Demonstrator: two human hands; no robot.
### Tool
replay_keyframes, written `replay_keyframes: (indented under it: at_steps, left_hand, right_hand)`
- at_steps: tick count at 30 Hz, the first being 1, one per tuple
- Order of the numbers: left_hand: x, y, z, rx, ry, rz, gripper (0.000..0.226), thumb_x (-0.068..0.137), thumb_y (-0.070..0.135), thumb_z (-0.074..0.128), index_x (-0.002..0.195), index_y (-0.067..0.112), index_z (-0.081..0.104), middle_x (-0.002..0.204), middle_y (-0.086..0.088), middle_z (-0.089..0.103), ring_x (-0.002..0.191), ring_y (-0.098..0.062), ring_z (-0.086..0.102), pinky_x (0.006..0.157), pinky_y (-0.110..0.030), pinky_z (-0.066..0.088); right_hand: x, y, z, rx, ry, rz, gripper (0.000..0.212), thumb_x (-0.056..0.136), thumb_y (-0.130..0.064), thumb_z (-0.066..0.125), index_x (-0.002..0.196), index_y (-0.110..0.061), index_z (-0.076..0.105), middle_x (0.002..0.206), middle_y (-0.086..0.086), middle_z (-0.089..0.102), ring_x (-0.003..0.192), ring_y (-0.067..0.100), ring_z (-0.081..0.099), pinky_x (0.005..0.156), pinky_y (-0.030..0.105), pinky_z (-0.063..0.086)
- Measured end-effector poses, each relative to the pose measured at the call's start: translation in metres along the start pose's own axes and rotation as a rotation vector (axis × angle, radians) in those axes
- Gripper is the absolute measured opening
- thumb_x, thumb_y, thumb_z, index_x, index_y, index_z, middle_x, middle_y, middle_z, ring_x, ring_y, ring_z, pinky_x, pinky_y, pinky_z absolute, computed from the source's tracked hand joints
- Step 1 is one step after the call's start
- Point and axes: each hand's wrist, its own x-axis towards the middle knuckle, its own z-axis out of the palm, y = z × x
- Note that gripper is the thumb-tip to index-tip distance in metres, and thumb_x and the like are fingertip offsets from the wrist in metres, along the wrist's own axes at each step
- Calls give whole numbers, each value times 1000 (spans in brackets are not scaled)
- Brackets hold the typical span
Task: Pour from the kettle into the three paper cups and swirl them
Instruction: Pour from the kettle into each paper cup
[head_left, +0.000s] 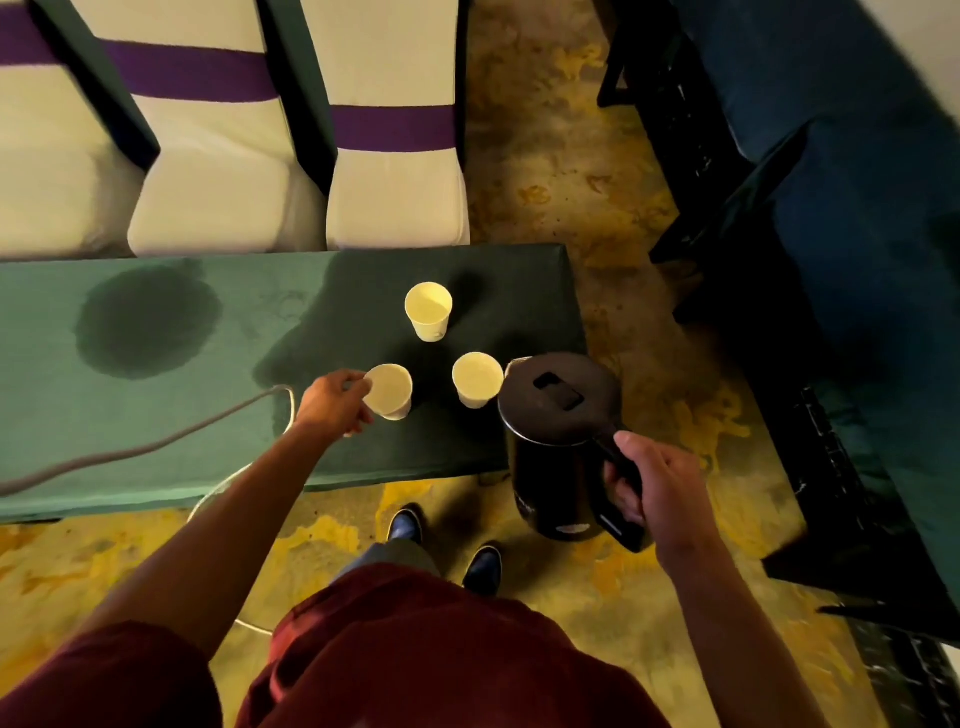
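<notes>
Three white paper cups stand on a green-covered table (156, 467). The far cup (429, 310) stands alone. My left hand (335, 402) grips the near left cup (390, 391) by its side and tilts it. The near right cup (475, 379) stands upright just left of the black kettle (561, 447). My right hand (657, 483) holds the kettle by its handle, off the table's right end, with the lid closed and the spout close to the near right cup's rim.
A dark wet patch (148, 322) marks the cloth at the left. A grey cable (156, 447) runs across the table's near left. Several white-covered chairs (395, 156) with purple bands stand behind the table. Dark furniture (831, 260) fills the right side.
</notes>
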Motion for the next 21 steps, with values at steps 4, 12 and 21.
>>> replay_keyframes:
  at_steps: [4,12,21]
  left_hand:
    - [8,-6,-1,-59,5,-16,29,101,30,52,124,17,63,73,-16,72,57,-24,63,59,-33,53]
    - [23,1,-14,-73,-58,-7,25,99,36,54,111,20,70,74,-23,72,52,-24,61,52,-28,52]
    - [30,-5,-21,-92,-49,-46,24,101,33,52,106,19,70,69,-14,74,55,-23,64,60,-33,55]
  right_hand:
    - [17,-8,-11,29,86,-30,48,88,-36,52,64,5,56,46,13,35,36,15,29,40,21,21]
    - [59,-31,4,80,150,-62,43,94,-33,48,66,-1,55,39,4,32,35,16,26,44,35,15]
    - [119,-50,22,114,195,-5,44,92,-43,51,63,-10,60,39,3,39,38,21,34,45,29,30]
